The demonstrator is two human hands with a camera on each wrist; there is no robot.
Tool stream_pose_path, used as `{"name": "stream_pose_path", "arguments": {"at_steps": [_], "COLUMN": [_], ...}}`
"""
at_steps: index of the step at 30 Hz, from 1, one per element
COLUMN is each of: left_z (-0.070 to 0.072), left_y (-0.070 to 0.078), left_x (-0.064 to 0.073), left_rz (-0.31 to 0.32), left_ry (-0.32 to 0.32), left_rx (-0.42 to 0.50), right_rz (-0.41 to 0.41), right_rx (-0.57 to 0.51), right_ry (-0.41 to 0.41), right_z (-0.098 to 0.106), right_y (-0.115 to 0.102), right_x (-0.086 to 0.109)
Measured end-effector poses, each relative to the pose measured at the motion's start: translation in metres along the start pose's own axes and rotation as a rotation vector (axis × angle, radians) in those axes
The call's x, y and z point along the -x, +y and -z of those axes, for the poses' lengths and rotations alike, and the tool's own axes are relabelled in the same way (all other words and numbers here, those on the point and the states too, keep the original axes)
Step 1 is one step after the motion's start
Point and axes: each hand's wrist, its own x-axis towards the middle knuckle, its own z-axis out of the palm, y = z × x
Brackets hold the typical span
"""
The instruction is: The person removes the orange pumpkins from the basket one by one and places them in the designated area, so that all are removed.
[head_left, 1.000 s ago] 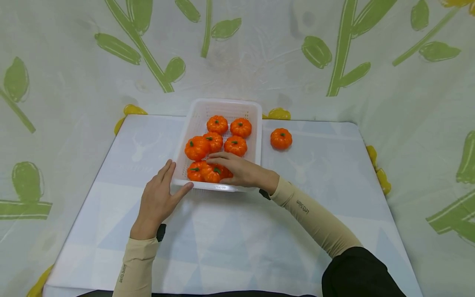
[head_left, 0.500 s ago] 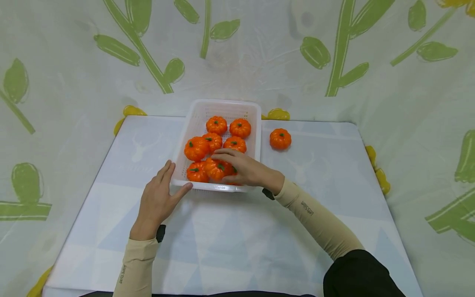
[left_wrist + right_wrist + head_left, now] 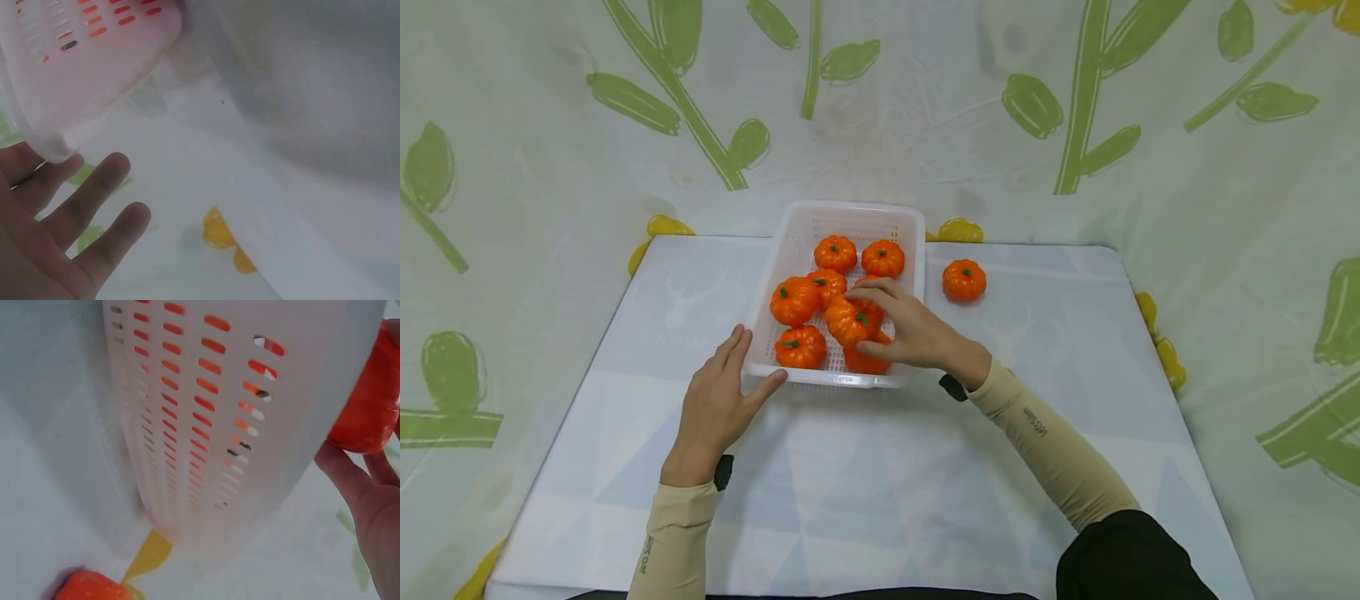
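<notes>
A glossy orange miniature pumpkin point(image 3: 848, 321), ribbed and rounded with a short green stem, sits tilted in the right hand point(image 3: 917, 329) over the near right part of the white perforated plastic basket point(image 3: 850, 218). The right hand's grip is curled about it, fingers on its far side and thumb on its near side. The left hand point(image 3: 715, 408) has a released grip, its fingers straight and spread at the basket's near left corner, its thumb at the near rim. Inside the basket, two pumpkins lie toward the far end, a touching pair lies at the left, one rests in the near left corner, another is partly covered beneath the held one, and one at the right is mostly hidden by the right hand. A lone pumpkin point(image 3: 964, 281) stands upright just beyond the basket's right wall. The worktop point(image 3: 1052, 417), printed with pale blue triangles, stretches to both sides of the basket and widest on its near side; its far edge runs close behind the basket, with a leaf-patterned backdrop point(image 3: 880, 150) beyond. The basket's rim rises around the pumpkins, its top open.
</notes>
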Motion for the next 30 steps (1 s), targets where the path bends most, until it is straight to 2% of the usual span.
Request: {"name": "stream_pose_path", "arguments": {"at_steps": [6, 15, 24, 30], "left_z": [0.000, 0.001, 0.001, 0.000], "left_y": [-0.001, -0.001, 0.000, 0.000], "left_x": [0.000, 0.001, 0.000, 0.000], "left_rz": [-0.004, -0.007, -0.013, -0.020], "left_ry": [0.004, 0.012, 0.013, 0.021], "left_rx": [-0.004, -0.003, 0.001, 0.003], "right_rz": [-0.010, -0.102, -0.228, -0.296], "right_rx": [-0.040, -0.047, 0.073, 0.070], "right_ry": [0.073, 0.230, 0.449, 0.556], "right_z": [0.008, 0.026, 0.046, 0.057], "right_y": [0.006, 0.021, 0.049, 0.066], "right_x": [0.007, 0.021, 0.045, 0.068]}}
